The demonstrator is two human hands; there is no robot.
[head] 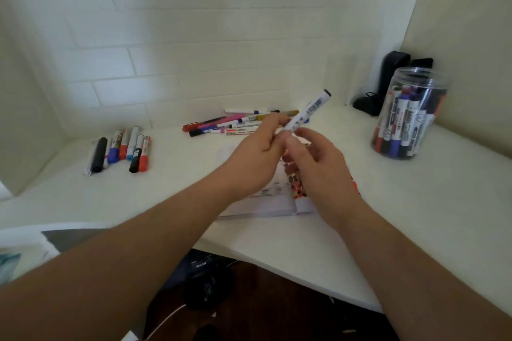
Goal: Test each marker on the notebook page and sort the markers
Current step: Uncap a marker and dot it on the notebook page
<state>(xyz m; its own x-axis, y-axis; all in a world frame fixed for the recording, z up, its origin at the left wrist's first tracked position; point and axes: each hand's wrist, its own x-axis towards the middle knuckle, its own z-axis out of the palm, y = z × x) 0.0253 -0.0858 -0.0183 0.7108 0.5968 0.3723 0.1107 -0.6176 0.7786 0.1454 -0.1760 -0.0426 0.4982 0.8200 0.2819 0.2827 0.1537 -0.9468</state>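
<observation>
— So, from the head camera: the left hand (257,152) pinches a white marker (307,112) by its lower end, fingers curled round the barrel, dark end tilted up and away over the open notebook (266,202).

— And the right hand (318,158)?

— Just beside the marker's near end, fingers loosely curled and apart, holding nothing that I can see (whether a cap sits in them, I cannot tell).

— Where are the rest?

— One row of markers (122,151) lies at the left of the white desk (415,216), a loose pile of thinner pens (238,123) sits behind the hands, and the clear jar (408,116) at the right holds more, standing upright.

— What might go wrong?

— Held only at one end, the marker could pivot and slip. Dropped, it may roll into the pile and muddle the sorting. An uncapped tip could also streak the desk.
</observation>
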